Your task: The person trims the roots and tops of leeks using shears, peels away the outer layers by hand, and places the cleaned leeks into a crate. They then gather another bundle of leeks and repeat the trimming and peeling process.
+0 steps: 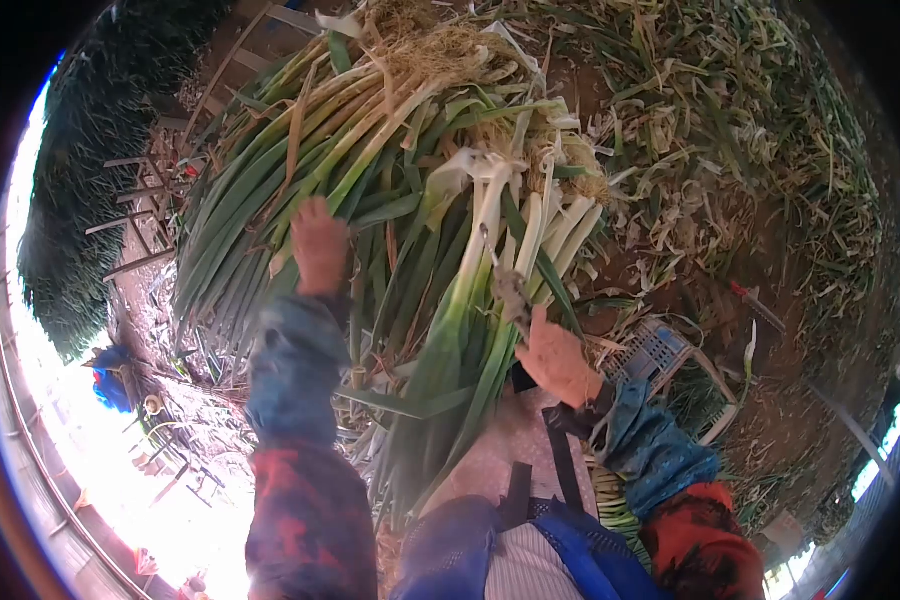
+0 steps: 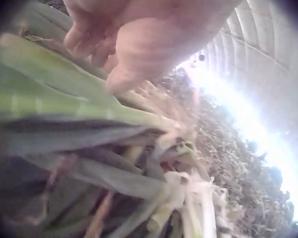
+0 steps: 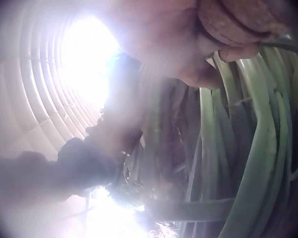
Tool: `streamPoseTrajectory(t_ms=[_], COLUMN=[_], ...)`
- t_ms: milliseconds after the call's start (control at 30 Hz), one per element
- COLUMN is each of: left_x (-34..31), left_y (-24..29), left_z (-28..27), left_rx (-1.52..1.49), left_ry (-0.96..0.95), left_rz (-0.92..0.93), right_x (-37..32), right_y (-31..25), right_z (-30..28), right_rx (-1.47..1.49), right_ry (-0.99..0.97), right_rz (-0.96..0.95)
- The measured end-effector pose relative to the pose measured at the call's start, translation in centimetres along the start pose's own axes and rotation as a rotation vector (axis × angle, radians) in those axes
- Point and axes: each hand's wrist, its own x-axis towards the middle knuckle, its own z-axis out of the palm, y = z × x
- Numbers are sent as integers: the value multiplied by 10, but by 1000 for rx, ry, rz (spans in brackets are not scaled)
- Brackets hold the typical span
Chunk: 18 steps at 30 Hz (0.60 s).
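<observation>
A large heap of leeks (image 1: 270,200) lies before me, roots toward the far side and green leaves toward my lap. My left hand (image 1: 320,245), blurred, is over the leaves with its fingers bent. In the left wrist view its thumb overlaps a broad green leek leaf (image 2: 54,94); I cannot tell whether it grips it. My right hand (image 1: 560,360) holds a thin-bladed tool (image 1: 510,290) with a grey wrapped handle, its tip pointing at the white leek stems (image 1: 485,215). In the right wrist view, long leaves (image 3: 258,124) hang beside the curled fingers.
Cut leaves and trimmings (image 1: 690,130) cover the ground to the right. A grey-blue plastic crate (image 1: 655,355) stands near my right hand, with a red-handled tool (image 1: 755,305) beyond it. Wooden frames (image 1: 140,215) and a blue object (image 1: 110,380) are at the left.
</observation>
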Motion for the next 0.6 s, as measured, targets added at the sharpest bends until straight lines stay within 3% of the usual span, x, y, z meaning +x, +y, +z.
streamPoseTrajectory(t_ms=[33,133,167,267,300,400,500,600], left_x=[14,18,15,3,-5,-42,-79,-106], left_y=[-17,-39,-31,-4,-5,7,34,54], left_z=[9,53,63,42,35,12,-4,-4], left_rx=[-143,-282,-266,-346,-381,-1192,-1595,-1642], left_ry=[158,-194,-183,-365,-418,-463,-713,-735], left_rz=[-72,-96,-145,-249,-153,-51,-310,-531], right_x=[-6,-16,-15,-12,-16,-33,-51,-46], right_y=[0,-7,-14,-21,-24,-37,-54,-52], right_z=[9,13,7,7,8,7,12,24], right_rx=[-15,-11,38,161,172,188,150,193], right_ry=[34,227,48,-29,3,30,-40,-154], right_rz=[-51,-334,-185,-110,-151,-219,-216,-185])
